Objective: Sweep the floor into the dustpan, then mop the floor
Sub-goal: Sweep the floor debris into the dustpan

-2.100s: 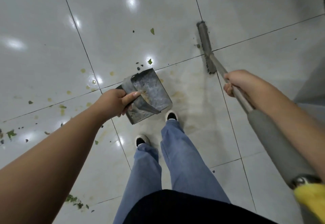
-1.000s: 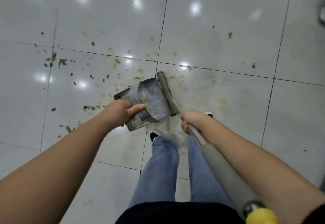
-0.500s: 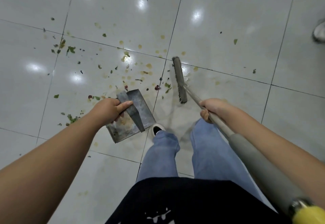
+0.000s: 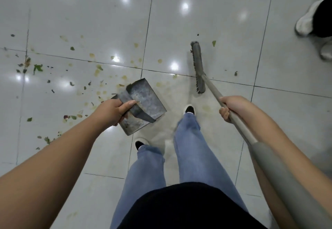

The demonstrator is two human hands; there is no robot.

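Green leaf scraps [image 4: 37,67] litter the tiles at left, unswept. Left hand [image 4: 112,111] grips the metal dustpan [image 4: 143,106] by its handle, fingers curled. Broom head [image 4: 198,67] has swung away rightward since half a second ago, beginning another stroke; right hand [image 4: 231,107] wraps its pole. Open floor lies ahead; a bystander's shoe [image 4: 304,23] bounds the right edge.

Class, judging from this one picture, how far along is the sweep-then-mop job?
Early. Done: little; the dustpan shows only dusty residue. In hand: the left hand grips the dustpan, the right hand the broom. Left: leaf scraps and stains still litter the tiles; no mop in view.
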